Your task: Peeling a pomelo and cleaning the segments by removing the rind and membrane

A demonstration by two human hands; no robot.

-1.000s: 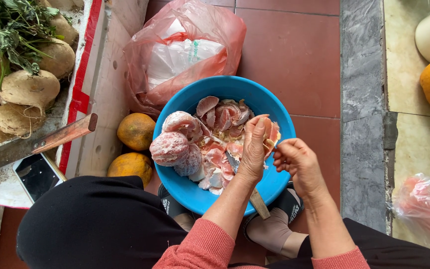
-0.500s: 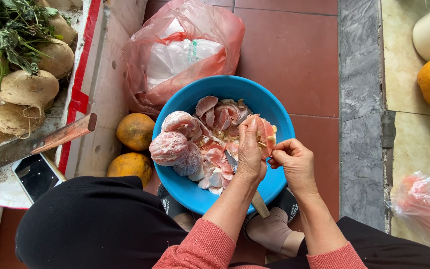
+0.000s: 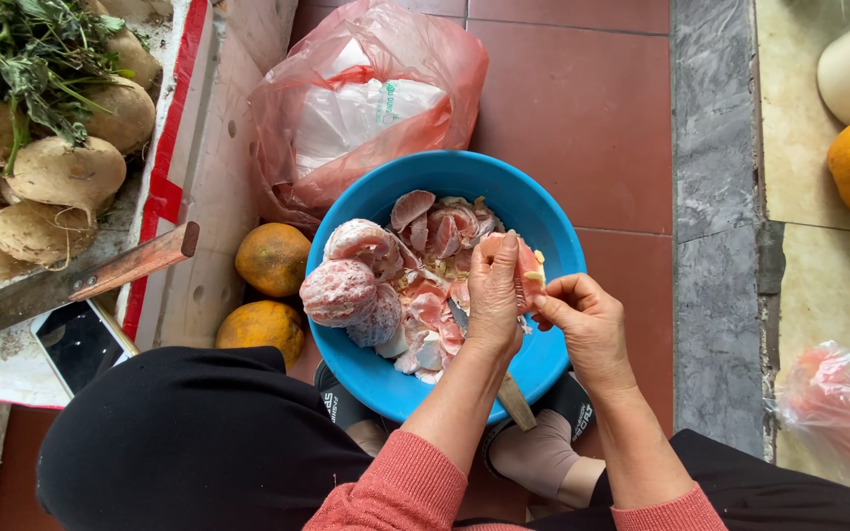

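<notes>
Head view: both hands, left hand (image 3: 494, 295) and right hand (image 3: 587, 320), clamp one pink pomelo segment (image 3: 526, 270) over the blue bowl (image 3: 543, 211) heaped with peeled pieces, two whole fruits (image 3: 273, 259) apparently left.

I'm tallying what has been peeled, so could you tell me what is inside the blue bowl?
The blue bowl holds pink peeled fruit pieces and two larger peeled chunks. A knife rests over its near rim. The left hand and right hand cover whatever lies beneath them.
</notes>
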